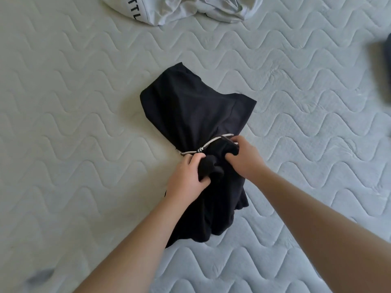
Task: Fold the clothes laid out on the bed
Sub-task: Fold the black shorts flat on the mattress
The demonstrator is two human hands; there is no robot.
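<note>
on the quilted mattress (84, 102), both hands' fingers (234, 154) bunch and clamp the black garment (194, 115).

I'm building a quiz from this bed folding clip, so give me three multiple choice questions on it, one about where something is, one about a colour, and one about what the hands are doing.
1. Where does the light grey garment lie on the mattress?
A. At the far edge, beyond the black garment
B. Under the black garment
C. Draped over the person's arm

2. What colour is the drawstring on the black garment?
A. Red
B. Whitish
C. Bright green

3. What are the hands doing?
A. Both lie flat on the mattress
B. Only one touches the cloth
C. Both grip bunched black cloth

Answers:
1. A, it sits crumpled at the top of the view, apart from the black one.
2. B, the pale cord crosses the dark cloth.
3. C, the left hand and right hand both curl their fingers round the gathered fabric.
</note>
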